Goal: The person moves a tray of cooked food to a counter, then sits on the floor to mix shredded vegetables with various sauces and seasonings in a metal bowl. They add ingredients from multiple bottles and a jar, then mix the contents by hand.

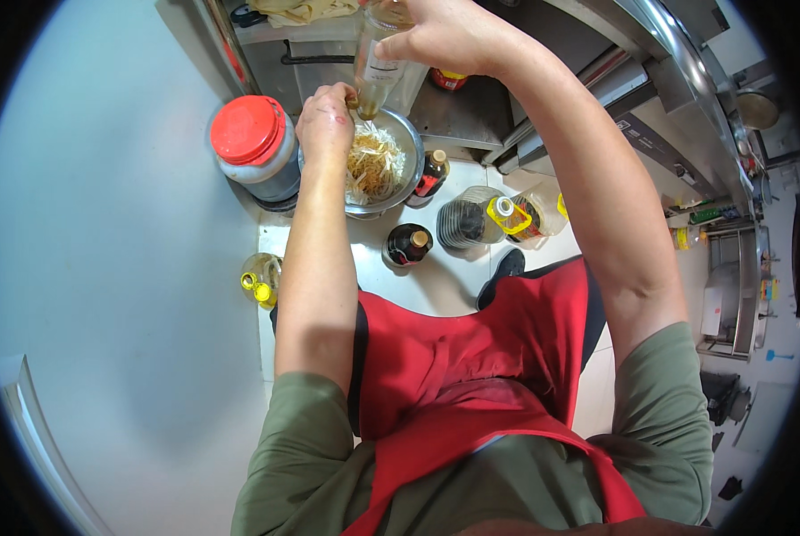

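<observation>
My right hand [440, 40] grips a clear glass bottle [378, 70] with a pale label, turned neck down. A little brownish liquid shows in its neck. The mouth points into a metal bowl [410, 144] of white and tan shreds [375, 164], which look like food. My left hand [330, 120] is over the bowl's left side with curled fingers, close beside the bottle's neck. Whether those fingers hold something is hidden.
Left of the bowl stands a red-lidded plastic tub [253, 130] against the wall. Dark bottles [408, 245] [432, 175] and large clear plastic jugs [470, 218] stand on the tiled floor. Another jug [261, 278] is by my left forearm. A steel shelf [463, 117] lies behind.
</observation>
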The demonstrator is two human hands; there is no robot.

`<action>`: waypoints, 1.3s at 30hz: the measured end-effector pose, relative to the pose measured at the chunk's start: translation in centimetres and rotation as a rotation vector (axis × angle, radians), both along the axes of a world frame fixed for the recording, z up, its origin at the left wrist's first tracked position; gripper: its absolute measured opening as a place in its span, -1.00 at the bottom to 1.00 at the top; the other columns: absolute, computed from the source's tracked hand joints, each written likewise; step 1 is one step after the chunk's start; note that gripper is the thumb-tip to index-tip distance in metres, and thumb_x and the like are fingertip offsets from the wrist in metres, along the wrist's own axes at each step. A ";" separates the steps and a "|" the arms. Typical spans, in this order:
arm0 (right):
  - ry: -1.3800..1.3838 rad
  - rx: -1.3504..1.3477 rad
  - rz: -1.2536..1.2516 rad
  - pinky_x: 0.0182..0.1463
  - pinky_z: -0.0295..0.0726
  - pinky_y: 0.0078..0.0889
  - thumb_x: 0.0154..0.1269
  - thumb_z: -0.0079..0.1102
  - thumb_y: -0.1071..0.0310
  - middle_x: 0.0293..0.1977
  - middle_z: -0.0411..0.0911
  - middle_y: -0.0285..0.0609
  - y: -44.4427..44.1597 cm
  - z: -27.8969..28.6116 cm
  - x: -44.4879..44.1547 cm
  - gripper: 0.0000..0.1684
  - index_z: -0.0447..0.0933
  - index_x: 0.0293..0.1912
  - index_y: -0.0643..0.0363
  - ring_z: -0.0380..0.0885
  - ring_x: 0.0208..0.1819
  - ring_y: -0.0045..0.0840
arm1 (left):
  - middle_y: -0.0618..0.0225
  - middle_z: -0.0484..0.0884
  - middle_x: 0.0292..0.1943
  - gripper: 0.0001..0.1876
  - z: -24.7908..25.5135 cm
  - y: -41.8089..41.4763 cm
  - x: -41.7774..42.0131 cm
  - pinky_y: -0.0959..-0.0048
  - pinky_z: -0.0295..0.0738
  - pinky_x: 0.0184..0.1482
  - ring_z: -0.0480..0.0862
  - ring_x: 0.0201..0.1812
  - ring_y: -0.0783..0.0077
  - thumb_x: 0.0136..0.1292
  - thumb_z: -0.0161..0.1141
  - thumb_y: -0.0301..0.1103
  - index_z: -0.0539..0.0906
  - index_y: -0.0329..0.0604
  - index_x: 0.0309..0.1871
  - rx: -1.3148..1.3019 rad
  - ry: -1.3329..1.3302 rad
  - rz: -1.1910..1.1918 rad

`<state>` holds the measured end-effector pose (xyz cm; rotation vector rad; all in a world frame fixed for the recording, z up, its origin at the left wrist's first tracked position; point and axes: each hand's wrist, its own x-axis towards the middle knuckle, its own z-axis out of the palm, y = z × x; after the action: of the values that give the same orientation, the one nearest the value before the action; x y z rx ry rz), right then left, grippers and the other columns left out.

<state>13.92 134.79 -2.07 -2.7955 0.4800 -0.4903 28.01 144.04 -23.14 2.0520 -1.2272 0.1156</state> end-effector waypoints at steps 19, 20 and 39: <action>0.033 0.204 -0.015 0.41 0.52 -0.17 0.12 0.45 0.26 0.24 0.58 0.19 1.1 1.9 -0.7 -0.20 0.44 0.34 0.29 0.56 0.32 -0.08 | 0.25 0.77 -0.03 -0.77 0.5 0.2 -0.2 0.16 0.60 0.09 0.73 0.06 0.06 0.27 0.28 -0.49 0.74 0.00 -0.03 -0.003 0.019 0.004; 0.034 0.206 -0.013 0.41 0.52 -0.17 0.12 0.45 0.26 0.24 0.58 0.19 1.2 1.9 -0.7 -0.20 0.44 0.34 0.29 0.56 0.33 -0.08 | 0.25 0.77 -0.04 -0.77 0.5 0.2 -0.1 0.16 0.60 0.09 0.73 0.06 0.06 0.26 0.28 -0.49 0.74 -0.01 -0.03 -0.005 0.015 0.005; 0.032 0.221 -0.002 0.42 0.51 -0.17 0.16 0.44 0.27 0.26 0.56 0.20 1.2 2.3 -1.5 -0.21 0.43 0.35 0.29 0.53 0.35 -0.09 | 0.26 0.77 -0.02 -0.78 0.8 0.2 -0.4 0.16 0.60 0.11 0.73 0.08 0.08 0.28 0.29 -0.45 0.76 0.03 -0.03 -0.018 0.037 0.013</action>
<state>12.46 136.01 0.26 -2.5944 0.5106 -0.3688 27.57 144.23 -22.35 2.0383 -1.1867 0.0940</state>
